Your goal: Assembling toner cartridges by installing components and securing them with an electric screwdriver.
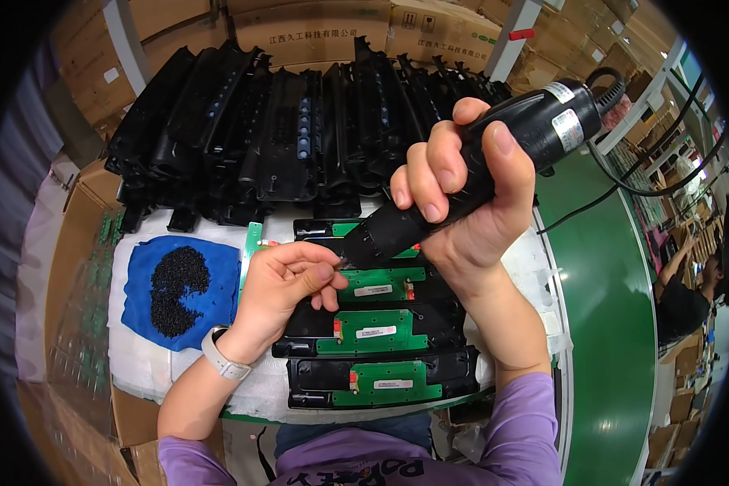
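Note:
A black corded electric screwdriver point(535, 130) is wrapped in the fingers of my right hand point(482, 206), tilted with its tip down to the left. At that tip, my left hand point(287, 279) pinches thumb and forefinger together; what lies between them is too small to make out. Below both hands lie several black plastic housings point(306, 343), each with a green circuit board point(381, 344) bearing a white label and a red-and-white connector. The farther ones are partly hidden by my hands and the tool. Small black screws point(178, 271) are heaped on a blue cloth point(142, 279) to the left.
Many black housings point(287, 138) are stacked across the back of the white-covered table point(150, 381). Cardboard boxes point(316, 28) stand behind them. A green surface point(607, 340) runs along the right, with the tool's cable point(579, 219) above it. Another person point(688, 287) is at far right.

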Available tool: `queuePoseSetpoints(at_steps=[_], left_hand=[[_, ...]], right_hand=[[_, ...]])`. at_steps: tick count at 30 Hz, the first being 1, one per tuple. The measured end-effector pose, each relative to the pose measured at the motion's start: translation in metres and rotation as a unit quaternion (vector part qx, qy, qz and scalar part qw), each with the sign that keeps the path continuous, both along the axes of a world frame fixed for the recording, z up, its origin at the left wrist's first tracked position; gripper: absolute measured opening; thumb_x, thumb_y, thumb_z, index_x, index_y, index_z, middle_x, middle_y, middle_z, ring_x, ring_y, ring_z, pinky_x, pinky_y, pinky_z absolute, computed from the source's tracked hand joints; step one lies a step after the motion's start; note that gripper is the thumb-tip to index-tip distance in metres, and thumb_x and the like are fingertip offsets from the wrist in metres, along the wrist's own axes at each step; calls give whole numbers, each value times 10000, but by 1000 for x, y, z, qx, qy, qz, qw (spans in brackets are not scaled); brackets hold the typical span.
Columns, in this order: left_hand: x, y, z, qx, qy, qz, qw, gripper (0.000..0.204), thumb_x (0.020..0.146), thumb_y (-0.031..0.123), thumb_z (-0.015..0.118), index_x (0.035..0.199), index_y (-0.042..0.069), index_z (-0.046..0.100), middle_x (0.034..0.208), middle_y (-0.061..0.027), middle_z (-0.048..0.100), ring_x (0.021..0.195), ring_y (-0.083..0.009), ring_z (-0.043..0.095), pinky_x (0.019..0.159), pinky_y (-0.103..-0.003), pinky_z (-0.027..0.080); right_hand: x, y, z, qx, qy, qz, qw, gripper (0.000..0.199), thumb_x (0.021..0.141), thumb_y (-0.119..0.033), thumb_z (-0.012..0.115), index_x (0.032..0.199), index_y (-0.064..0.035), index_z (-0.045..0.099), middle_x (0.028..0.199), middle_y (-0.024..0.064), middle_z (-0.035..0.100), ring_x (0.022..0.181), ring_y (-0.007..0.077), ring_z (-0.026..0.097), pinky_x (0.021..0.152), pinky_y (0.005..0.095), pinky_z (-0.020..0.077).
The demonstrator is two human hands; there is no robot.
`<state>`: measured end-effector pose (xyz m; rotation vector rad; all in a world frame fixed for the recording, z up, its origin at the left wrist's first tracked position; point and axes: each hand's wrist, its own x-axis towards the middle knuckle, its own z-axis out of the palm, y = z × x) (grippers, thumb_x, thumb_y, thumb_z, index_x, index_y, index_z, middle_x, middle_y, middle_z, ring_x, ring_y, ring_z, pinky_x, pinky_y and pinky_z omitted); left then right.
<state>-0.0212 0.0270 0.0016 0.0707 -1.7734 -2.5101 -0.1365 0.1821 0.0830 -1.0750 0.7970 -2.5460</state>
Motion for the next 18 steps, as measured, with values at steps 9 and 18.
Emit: queuePoseSetpoints(at_steps=[9, 18], left_hand=[[-1, -1, -4, 62, 1, -35, 997, 124, 877, 68, 578, 967, -16, 586, 775, -129, 652, 564, -126, 593, 512, -210, 454], [-2, -1, -5, 0, -19, -21, 1000, 88, 868, 34, 569, 933, -23, 557, 719, -126, 641, 487, -123, 567, 458, -207, 437]], right_hand=[[-2, -6, -2, -20, -95, 8, 995, 192, 856, -242, 531, 916, -63, 492, 562, 30, 454, 411, 144, 456, 462, 326, 430], [-3, -9, -7, 56, -110, -40, 992, 188, 891, -267, 476, 929, -92, 533, 581, -6, 442, 443, 117, 426, 511, 317, 414]])
